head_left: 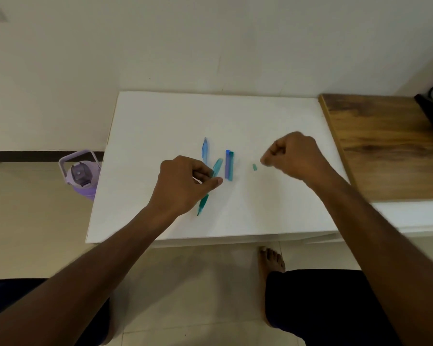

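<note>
Beside the white table [160,116], a purple bottle [80,174] is standing on the floor. On the table a teal pen [217,167] is being pinched between thumb and fingers by the left hand [183,183], its tip slanting toward the near edge. A blue pen [205,149] is lying just behind it. 2 caps [229,165], 1 blue and 1 teal, are lying side by side. A small teal piece [254,167] is lying near the right hand [295,156], whose fingers are being held curled; whether anything is being gripped cannot be told.
</note>
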Tool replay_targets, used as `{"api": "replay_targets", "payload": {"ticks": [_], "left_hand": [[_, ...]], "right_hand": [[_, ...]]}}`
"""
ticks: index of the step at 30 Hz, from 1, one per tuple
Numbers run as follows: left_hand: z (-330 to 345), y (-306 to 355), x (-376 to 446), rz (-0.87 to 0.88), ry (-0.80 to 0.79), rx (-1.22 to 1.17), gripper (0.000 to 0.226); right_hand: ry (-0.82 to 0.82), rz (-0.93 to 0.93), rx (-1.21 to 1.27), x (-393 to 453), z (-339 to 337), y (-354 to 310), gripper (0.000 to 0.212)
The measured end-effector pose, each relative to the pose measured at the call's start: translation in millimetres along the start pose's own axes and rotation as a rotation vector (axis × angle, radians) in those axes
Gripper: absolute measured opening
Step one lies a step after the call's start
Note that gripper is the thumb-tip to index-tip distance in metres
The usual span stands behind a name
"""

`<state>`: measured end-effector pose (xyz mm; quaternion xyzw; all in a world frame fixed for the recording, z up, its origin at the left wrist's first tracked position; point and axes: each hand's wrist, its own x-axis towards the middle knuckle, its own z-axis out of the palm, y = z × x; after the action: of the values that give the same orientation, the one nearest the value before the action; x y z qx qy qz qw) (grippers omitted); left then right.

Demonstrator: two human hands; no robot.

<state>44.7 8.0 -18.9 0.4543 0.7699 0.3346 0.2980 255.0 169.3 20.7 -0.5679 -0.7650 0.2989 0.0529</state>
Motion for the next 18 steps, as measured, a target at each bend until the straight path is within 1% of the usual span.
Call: {"api": "replay_targets", "payload": {"ticks": [1,3,6,9,12,14,16,18], "left_hand": [[-0.3,-0.3,-0.4,-0.014,-0.008,0.032,0.034],[1.2,0.4,-1.0,-0.045,-0.044,0.091,0.04],[5.5,2.5,-2.3,-0.082,-0.1,0.131,0.045],[7.7,0.5,-3.3,-0.094,-0.094,0.155,0.045],[10.1,-3.3,-2.0,-0.12,-0.102,0.166,0.044],[12.3,-5.8,-0.4,-0.121,-0.108,0.174,0.041],[13.9,-9.5,0.3,-0.11,-0.103,0.184,0.038],[15.7,-13.1,1.0,-0.093,-0.094,0.197,0.037]], "right_hand": [[-0.066,0.026,-0.129,0.0,3.0,6.2,0.013],[-0.169,0.1,-0.236,-1.0,10.8,12.2,0.017],[-0.16,0.146,-0.23,0.5,17.4,12.0,0.024],[-0.156,0.164,-0.195,1.4,17.4,10.2,0.028],[-0.119,0.154,-0.239,4.1,9.8,10.9,0.022],[-0.041,0.128,-0.22,5.4,5.6,8.3,0.018],[0.059,0.044,-0.177,5.6,8.3,1.9,0.017],[0.077,-0.057,-0.144,2.9,19.8,-9.6,0.015]]}}
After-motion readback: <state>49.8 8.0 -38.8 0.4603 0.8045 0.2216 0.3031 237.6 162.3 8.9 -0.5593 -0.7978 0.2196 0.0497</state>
